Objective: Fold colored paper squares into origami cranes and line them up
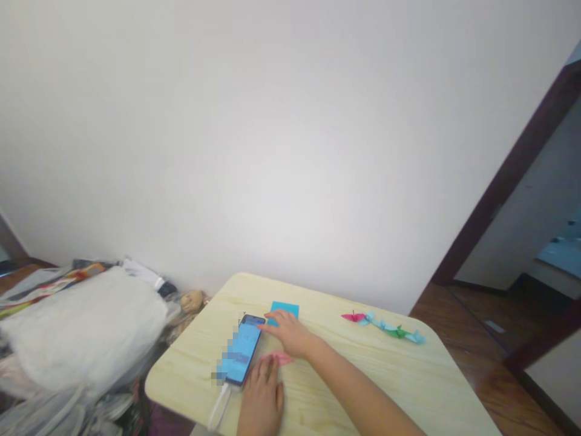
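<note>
Pink folded paper point(278, 358) lay right at the fingertips of my left grip point(261, 399), which was open, fingers loosely spread. My right grip point(290, 334), also open, rested on a blue paper square point(285, 309) beside a phone point(240, 351) on the wooden counter point(385, 387), with paper cranes point(385, 325) well off to the right.

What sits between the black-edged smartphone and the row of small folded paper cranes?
The person's right hand, its fingers over a bright blue square of paper, as the head camera shows.
</note>
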Tool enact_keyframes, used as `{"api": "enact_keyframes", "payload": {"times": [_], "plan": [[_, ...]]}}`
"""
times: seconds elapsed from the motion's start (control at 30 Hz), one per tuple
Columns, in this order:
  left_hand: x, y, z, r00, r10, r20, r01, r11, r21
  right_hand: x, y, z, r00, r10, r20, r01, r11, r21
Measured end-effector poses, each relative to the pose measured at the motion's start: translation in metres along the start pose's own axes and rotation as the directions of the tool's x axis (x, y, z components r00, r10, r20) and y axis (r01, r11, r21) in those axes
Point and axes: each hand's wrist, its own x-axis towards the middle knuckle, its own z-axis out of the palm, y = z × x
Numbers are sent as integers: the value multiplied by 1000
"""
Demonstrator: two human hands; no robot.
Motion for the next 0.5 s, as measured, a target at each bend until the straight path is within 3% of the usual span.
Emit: {"api": "enact_keyframes", "payload": {"times": [0.27, 0.5], "plan": [[-1, 0, -3, 1000, 21, -6, -21, 1000, -11, 8, -1, 4, 1000, 3, -16, -3, 1000, 4], [6, 2, -7, 993, 104, 49, -98, 988, -121, -21, 15, 6, 980, 154, -129, -144, 986, 84]]}}
